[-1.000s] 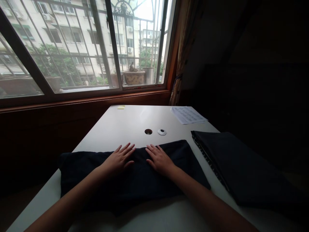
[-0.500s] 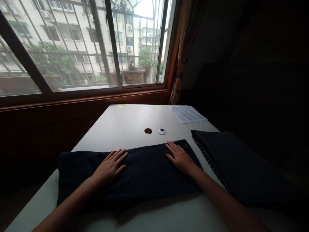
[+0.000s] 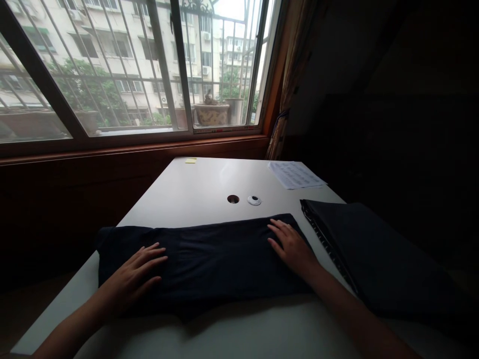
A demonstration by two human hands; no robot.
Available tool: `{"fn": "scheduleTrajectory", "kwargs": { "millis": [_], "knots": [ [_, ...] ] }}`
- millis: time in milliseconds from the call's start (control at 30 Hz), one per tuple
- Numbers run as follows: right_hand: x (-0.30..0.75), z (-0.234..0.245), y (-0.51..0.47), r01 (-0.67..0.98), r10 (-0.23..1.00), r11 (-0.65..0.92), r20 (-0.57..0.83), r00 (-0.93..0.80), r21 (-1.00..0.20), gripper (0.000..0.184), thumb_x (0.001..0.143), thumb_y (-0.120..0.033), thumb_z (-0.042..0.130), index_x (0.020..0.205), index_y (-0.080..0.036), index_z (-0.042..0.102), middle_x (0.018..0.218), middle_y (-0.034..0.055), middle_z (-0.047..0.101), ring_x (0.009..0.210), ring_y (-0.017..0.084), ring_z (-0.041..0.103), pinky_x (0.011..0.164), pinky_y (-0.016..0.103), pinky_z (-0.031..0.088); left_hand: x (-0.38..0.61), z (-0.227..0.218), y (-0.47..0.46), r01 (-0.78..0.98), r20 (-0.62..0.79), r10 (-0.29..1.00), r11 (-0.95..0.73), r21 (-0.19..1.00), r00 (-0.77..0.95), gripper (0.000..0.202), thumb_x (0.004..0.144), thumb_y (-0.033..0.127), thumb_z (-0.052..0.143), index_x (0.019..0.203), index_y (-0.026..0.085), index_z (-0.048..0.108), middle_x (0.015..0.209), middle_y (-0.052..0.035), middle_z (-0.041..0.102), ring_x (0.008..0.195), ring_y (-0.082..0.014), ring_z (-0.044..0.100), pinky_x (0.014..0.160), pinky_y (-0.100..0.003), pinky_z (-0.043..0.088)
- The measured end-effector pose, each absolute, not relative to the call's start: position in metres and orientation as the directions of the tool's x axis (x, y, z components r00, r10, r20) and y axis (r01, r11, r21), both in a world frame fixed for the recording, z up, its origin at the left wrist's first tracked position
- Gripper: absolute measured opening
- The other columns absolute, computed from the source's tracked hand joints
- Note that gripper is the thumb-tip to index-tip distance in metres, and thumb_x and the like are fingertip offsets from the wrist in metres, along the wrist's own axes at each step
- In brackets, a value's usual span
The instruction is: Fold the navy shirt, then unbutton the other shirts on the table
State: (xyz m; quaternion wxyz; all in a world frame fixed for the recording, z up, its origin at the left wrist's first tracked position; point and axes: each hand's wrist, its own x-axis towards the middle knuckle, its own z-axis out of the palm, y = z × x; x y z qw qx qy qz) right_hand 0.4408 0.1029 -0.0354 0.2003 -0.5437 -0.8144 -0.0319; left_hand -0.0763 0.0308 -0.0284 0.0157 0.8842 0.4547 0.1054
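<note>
A dark navy folded garment, which looks like a pair of trousers (image 3: pixel 220 264), lies flat across the white table (image 3: pixel 194 194). My left hand (image 3: pixel 140 271) rests on its left part, palm down with the fingers spread. Near the right end of the cloth, my right hand (image 3: pixel 292 245) also lies palm down, fingers stretched out and apart. Neither hand grips anything. Faint wrinkles show in the fabric between the hands. The lower edge of the garment sits in shadow, so its folds there are hard to make out.
Another dark folded cloth (image 3: pixel 377 249) lies along the table's right side. Behind the garment are a round cable hole (image 3: pixel 233 199) and its loose cap (image 3: pixel 254 200). Printed sheets (image 3: pixel 297 175) and a yellow sticky note (image 3: pixel 190 161) lie at the far edge, below a barred window (image 3: pixel 130 75).
My left hand has slid left and nearer to me along the garment. My right hand has shifted slightly right over the cloth. The view has moved a little.
</note>
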Motion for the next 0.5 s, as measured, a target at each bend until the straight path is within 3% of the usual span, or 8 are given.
{"fn": "scheduleTrajectory", "kwargs": {
  "millis": [100,200,300,500],
  "knots": [
    [0.395,-0.019,0.069,0.750,0.779,0.612,0.352,-0.518,-0.250,0.034,0.097,-0.039,0.054,0.128,-0.025,0.061,0.136,0.0099,0.059,0.126,0.028,0.053,0.110,0.045,0.042,-0.070,-0.023,0.006,0.751,0.167,0.762,-0.647,0.135,0.626,0.038,0.095,0.038,0.062,0.133,0.035,0.060,0.135,-0.0024,0.061,0.133,-0.0253,0.051,0.116,-0.044,0.042],
    [0.352,-0.013,0.039,0.585,0.653,0.757,0.291,-0.699,-0.291,0.038,0.090,-0.046,0.067,0.121,-0.026,0.062,0.123,0.0090,0.063,0.110,0.027,0.059,0.098,0.043,0.046,-0.061,-0.023,-0.008,0.737,0.177,0.748,-0.662,0.137,0.640,0.040,0.089,0.037,0.070,0.128,0.032,0.063,0.123,-0.0041,0.065,0.124,-0.0259,0.056,0.111,-0.044,0.046],
    [0.325,-0.015,0.024,0.506,0.563,0.824,0.264,-0.783,-0.255,0.038,0.086,-0.045,0.071,0.117,-0.025,0.062,0.115,0.0064,0.065,0.102,0.025,0.058,0.092,0.041,0.045,-0.054,-0.023,-0.012,0.713,0.242,0.719,-0.689,0.129,0.652,0.036,0.090,0.028,0.069,0.125,0.030,0.064,0.115,-0.0046,0.067,0.120,-0.0263,0.057,0.105,-0.042,0.050],
    [0.321,-0.014,0.029,0.514,0.550,0.835,0.292,-0.782,-0.196,0.008,0.093,-0.024,0.061,0.100,-0.023,0.065,0.095,0.0023,0.066,0.084,0.018,0.057,0.075,0.033,0.041,-0.046,-0.014,-0.008,0.695,0.298,0.718,-0.691,0.197,0.629,0.019,0.098,0.019,0.056,0.110,0.026,0.069,0.102,-0.0041,0.069,0.099,-0.0196,0.063,0.090,-0.033,0.053]
  ]
}}
